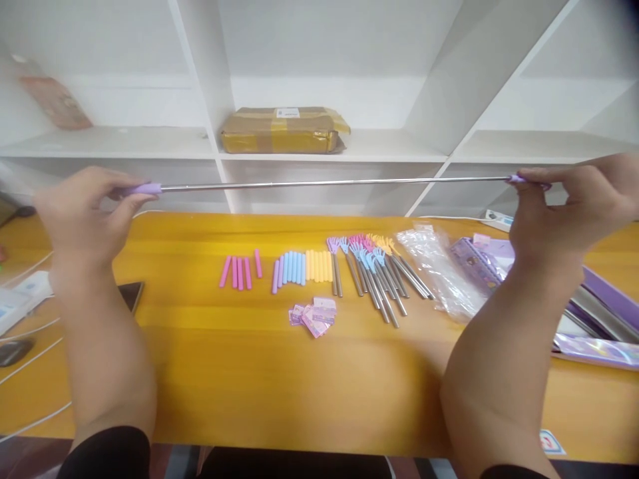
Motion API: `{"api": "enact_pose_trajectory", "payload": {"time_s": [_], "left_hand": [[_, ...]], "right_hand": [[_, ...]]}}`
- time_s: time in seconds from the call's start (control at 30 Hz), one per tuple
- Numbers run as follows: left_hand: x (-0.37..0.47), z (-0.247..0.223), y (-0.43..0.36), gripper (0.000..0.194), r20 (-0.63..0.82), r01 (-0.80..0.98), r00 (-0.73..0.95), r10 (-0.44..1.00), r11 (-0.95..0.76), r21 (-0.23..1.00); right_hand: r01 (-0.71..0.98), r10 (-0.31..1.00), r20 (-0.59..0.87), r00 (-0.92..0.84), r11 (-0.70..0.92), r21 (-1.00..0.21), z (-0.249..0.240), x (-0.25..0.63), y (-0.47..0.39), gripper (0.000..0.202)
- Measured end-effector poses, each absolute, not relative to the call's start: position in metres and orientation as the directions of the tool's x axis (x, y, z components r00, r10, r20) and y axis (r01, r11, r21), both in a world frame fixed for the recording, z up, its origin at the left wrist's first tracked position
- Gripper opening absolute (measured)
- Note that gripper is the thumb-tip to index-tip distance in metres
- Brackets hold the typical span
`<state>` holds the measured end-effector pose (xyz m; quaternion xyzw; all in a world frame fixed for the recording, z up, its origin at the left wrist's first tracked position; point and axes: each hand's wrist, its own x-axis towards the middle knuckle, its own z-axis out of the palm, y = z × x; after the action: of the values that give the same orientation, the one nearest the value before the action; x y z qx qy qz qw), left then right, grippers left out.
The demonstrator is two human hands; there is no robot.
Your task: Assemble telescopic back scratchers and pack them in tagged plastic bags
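Note:
A telescopic back scratcher (309,183) is stretched level above the table, its thin metal rod drawn out long. My left hand (90,213) pinches its purple handle sleeve at one end. At the other end, my right hand (574,199) grips the purple head, mostly covered by the fingers. Below lie several more back scratchers (382,273) with blue, purple, pink and yellow claw heads and metal rods. To their left are yellow sleeves (318,266), blue sleeves (293,268), purple sleeves (275,276) and pink sleeves (239,273). Small purple-pink cards (315,316) are piled in front.
Clear plastic bags (444,273) and a purple box (599,346) with metal rods lie at right. A dark phone (131,296), partly behind my left arm, a mouse (14,352) and cables are at left. A taped carton (284,131) sits on the white shelf (389,158).

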<state>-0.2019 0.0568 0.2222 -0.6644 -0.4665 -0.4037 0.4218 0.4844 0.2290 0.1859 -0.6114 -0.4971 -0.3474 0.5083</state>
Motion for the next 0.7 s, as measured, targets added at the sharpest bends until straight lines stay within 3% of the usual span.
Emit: {"api": "enact_pose_trajectory", "payload": {"time_s": [0.4, 0.7], "left_hand": [[-0.194, 0.227, 0.051, 0.021, 0.939, 0.942, 0.270, 0.213, -0.261, -0.212], [-0.206, 0.224, 0.051, 0.026, 0.886, 0.961, 0.203, 0.416, -0.260, -0.099]], "right_hand": [[0.962, 0.225, 0.938, 0.265, 0.009, -0.274, 0.184, 0.488, 0.228, 0.035], [0.951, 0.328, 0.901, 0.284, 0.025, -0.309, 0.192, 0.471, 0.215, 0.019]]}}
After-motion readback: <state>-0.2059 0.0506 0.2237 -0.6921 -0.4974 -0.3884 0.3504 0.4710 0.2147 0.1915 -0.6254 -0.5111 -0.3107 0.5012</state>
